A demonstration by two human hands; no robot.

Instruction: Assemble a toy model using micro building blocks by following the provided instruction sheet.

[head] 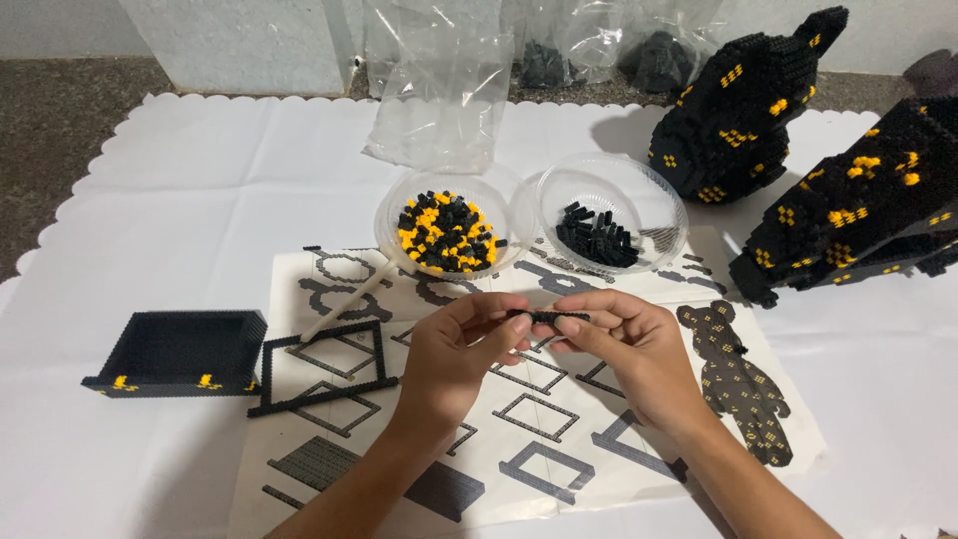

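My fingers (514,324) on both hands pinch a thin black brick strip (552,316) at frame centre, my left hand (454,354) clamped on its left end, my right hand (629,349) on its right. It hangs above the instruction sheet (559,429), whose lower edge nears the frame bottom. A black brick frame (324,374) lies left on the sheet; beyond its left edge sits a black brick box (180,351) with bare white desk (180,220) around. Farther up, two clear bowls (609,215) touch.
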